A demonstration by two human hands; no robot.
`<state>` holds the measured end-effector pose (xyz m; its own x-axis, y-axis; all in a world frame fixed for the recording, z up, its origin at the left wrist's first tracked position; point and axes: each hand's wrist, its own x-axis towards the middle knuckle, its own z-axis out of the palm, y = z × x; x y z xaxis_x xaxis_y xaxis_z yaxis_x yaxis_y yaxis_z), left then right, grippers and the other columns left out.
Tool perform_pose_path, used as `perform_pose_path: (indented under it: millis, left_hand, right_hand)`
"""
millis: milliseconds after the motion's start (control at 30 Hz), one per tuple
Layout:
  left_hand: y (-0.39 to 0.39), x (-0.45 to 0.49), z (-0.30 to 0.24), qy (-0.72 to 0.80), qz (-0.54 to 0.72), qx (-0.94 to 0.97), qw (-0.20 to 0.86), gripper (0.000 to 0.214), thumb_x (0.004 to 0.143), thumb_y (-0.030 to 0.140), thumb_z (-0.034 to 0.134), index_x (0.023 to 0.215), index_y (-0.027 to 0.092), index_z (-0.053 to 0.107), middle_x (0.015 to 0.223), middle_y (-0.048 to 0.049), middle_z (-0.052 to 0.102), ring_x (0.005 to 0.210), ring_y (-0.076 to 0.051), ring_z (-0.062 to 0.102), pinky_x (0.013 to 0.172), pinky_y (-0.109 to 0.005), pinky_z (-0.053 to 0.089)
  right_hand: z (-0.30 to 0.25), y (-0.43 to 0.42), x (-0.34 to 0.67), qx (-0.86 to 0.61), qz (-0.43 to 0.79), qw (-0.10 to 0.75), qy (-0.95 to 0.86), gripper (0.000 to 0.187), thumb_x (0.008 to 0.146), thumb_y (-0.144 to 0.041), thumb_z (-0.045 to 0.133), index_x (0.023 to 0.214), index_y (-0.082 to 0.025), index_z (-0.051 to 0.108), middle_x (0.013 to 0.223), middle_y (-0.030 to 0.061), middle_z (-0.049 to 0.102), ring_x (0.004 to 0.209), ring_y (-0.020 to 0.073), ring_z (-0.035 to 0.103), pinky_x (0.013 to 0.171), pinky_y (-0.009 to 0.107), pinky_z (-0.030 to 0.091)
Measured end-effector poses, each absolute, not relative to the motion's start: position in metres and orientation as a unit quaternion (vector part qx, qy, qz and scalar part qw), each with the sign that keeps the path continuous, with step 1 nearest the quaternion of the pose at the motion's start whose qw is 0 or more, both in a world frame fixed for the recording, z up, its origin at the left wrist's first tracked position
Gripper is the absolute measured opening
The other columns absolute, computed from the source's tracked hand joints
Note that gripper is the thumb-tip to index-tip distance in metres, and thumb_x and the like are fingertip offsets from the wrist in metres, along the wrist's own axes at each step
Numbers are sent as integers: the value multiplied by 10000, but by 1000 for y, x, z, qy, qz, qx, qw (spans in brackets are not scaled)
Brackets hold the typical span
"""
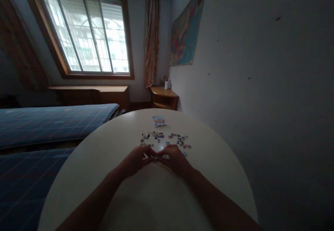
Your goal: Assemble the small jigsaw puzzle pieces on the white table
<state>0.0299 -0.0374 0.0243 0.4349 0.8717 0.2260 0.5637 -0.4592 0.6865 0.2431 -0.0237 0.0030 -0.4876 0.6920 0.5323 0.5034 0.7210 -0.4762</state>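
On a round white table (104, 161) my two hands meet at the middle. My left hand (138, 159) has its fingers curled in a pinch on small jigsaw pieces (154, 158). My right hand (175, 158) is curled the same way, its fingertips touching the same small pieces. Just beyond the hands lie several loose jigsaw pieces (167, 138) spread over the table. Further back sits a small colourful picture card or packet (159, 121).
A bed with a blue checked cover (47, 123) stands to the left of the table. A grey wall (261, 84) with a map (186, 32) runs close on the right. A window (88, 32), a low wooden cabinet (91, 93) and a corner shelf (164, 97) are at the back.
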Motion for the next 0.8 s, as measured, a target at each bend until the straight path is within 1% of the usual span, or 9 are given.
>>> perform_pose_path:
  millis: [133,233,333,400,467,533,600,700,800]
  left_hand:
    - [-39,24,25,435,255,838,210,109,859,258,615,849,229,720,800,6,735,718,-136,640,691,-235,452]
    - [-41,22,27,438,240,850,170,98,850,232,607,868,245,703,800,21,719,719,-135,632,692,-237,444]
    - [-41,21,26,434,241,856,147,116,821,166,589,859,233,676,836,15,691,738,-132,621,681,-229,439]
    - [-39,21,22,430,248,857,139,115,806,148,585,844,224,663,837,12,668,729,-129,607,664,-223,435]
    - [-35,22,15,426,260,856,136,110,797,146,591,837,221,661,798,15,652,701,-124,590,649,-220,430]
    - [-31,24,7,423,283,851,130,102,797,154,597,841,219,663,757,18,642,680,-122,578,650,-222,429]
    - [-26,27,-1,431,321,835,116,77,813,179,595,840,211,660,751,12,640,677,-123,574,655,-227,433]
    - [-18,33,-8,445,381,807,81,65,835,201,579,835,197,644,753,3,635,673,-125,568,661,-233,444]
    - [-14,36,-9,447,407,794,64,89,860,216,560,869,201,647,766,0,644,682,-129,576,659,-234,453]
  right_hand:
    - [0,-24,241,-358,145,362,-848,117,779,-312,775,868,-235,766,808,26,756,814,174,679,852,307,433]
    - [1,-26,242,-351,159,352,-853,113,787,-308,769,876,-239,761,824,17,761,819,168,681,868,305,430]
    - [3,-28,244,-341,152,325,-869,117,815,-254,734,931,-247,750,887,20,759,885,177,671,890,318,423]
    - [4,-29,247,-340,132,311,-878,183,794,-219,738,975,-248,741,962,39,746,957,198,651,905,334,424]
    - [3,-28,249,-336,124,301,-884,256,771,-206,746,1021,-254,731,1034,50,727,1017,209,629,922,342,427]
    - [1,-26,251,-332,127,294,-887,277,778,-206,735,1048,-264,724,1075,44,714,1046,204,615,945,345,424]
    - [0,-24,252,-331,134,289,-889,245,802,-210,712,1040,-265,729,1075,35,712,1044,194,613,954,341,425]
    - [1,-22,251,-334,147,286,-886,193,829,-221,685,1012,-248,737,1064,46,714,1032,189,620,955,332,436]
    - [1,-21,250,-337,161,291,-881,181,840,-226,671,1009,-238,736,1058,59,711,1033,187,622,956,327,446]
